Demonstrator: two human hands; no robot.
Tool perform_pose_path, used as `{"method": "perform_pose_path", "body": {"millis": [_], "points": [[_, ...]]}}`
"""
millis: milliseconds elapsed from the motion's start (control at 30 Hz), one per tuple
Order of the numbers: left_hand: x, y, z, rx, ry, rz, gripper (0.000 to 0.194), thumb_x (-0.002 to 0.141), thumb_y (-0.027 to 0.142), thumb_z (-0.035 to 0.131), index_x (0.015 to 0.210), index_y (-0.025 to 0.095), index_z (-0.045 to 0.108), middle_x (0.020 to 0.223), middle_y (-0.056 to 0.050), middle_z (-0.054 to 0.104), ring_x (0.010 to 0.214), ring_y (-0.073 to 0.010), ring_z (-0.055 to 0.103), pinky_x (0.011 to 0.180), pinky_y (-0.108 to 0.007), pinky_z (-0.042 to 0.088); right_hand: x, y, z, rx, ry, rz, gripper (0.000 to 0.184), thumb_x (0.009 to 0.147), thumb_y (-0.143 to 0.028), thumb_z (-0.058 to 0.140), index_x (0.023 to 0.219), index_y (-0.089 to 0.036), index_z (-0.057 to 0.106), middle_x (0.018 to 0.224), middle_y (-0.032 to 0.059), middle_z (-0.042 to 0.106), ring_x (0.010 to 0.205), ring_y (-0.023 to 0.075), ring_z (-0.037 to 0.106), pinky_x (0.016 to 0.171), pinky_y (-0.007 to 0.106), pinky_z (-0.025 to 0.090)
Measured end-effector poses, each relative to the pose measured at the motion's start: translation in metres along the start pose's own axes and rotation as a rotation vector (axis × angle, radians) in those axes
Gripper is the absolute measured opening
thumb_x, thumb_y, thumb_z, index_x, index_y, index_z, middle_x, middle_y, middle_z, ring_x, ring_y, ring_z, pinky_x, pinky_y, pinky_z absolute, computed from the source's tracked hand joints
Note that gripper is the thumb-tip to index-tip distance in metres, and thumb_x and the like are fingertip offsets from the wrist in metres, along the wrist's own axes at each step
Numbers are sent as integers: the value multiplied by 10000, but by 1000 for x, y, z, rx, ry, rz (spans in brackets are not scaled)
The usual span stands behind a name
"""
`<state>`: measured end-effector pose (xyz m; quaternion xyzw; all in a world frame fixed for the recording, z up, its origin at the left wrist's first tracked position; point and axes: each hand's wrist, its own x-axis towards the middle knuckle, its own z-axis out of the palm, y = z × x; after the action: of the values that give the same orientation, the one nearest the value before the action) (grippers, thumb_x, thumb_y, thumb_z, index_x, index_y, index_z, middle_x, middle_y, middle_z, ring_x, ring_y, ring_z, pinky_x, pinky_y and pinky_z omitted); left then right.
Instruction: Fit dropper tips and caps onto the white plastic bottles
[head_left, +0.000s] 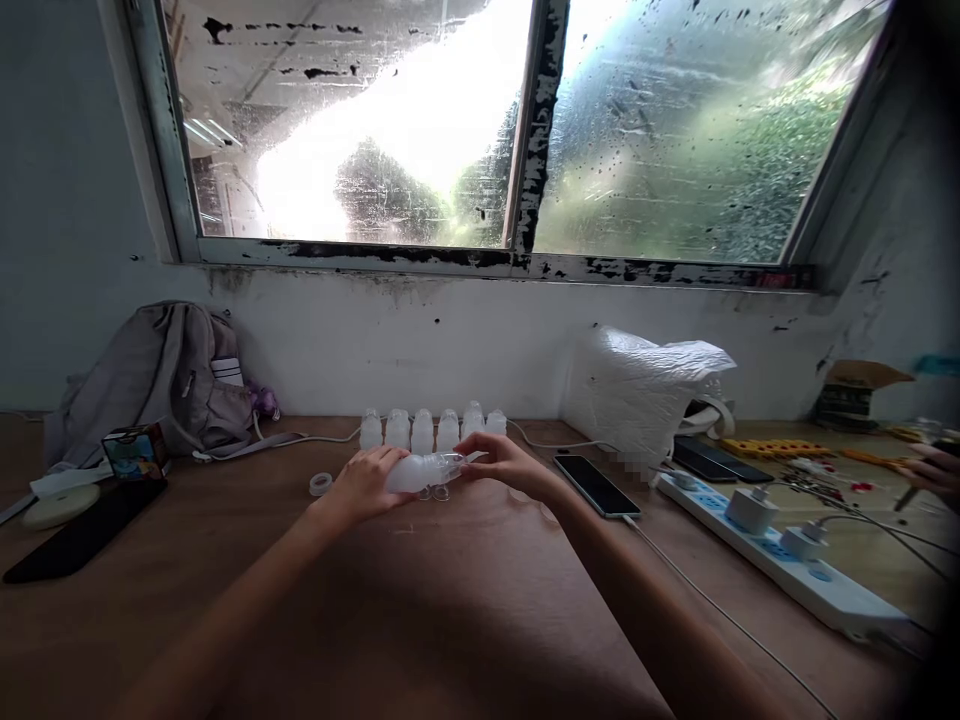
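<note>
My left hand (364, 483) is wrapped round the body of a small frosted plastic bottle (411, 472) that lies on its side just above the wooden table (465, 600). My right hand (504, 463) pinches the bottle's clear neck end (454, 463). Behind my hands, several more frosted bottles (431, 430) stand in a row near the wall. A small clear cap ring (320, 484) lies left of my left hand, and small clear pieces (433, 492) rest under the bottle.
A grey backpack (161, 380) leans at the back left beside a small colourful box (135, 450) and a black slab (82, 535). A phone (596, 485), white bag (645, 385) and power strip (780, 555) with cables lie to the right. Another person's hand (934, 470) shows at far right.
</note>
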<state>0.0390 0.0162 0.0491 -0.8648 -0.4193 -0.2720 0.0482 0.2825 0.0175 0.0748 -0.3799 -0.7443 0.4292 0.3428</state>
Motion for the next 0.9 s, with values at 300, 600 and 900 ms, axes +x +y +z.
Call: {"method": "perform_pose_path", "body": {"millis": [300,600,900], "points": [[0,0,-4,-14,18,-5,441,637,464,586,989,215,493,960,-39,567,873,-213,530,756,-306,409,-2,-1,-6,58,49,13,380,613,-301,660,947,-153,556,927,56,584,792,170,584,708,308,474],[0,4,-5,-34,5,1,429,648,453,578,998,225,485,978,-33,558,893,-208,525,765,-304,408,1,0,2,40,35,-4,371,603,-319,666,923,-158,571,941,52,584,810,164,578,727,303,465],[-2,1,-1,15,2,58,426,645,454,572,991,224,476,953,-27,551,869,-200,530,693,-274,427,3,3,6,56,6,14,367,584,-314,684,894,-147,581,910,53,597,799,164,581,739,312,458]]}}
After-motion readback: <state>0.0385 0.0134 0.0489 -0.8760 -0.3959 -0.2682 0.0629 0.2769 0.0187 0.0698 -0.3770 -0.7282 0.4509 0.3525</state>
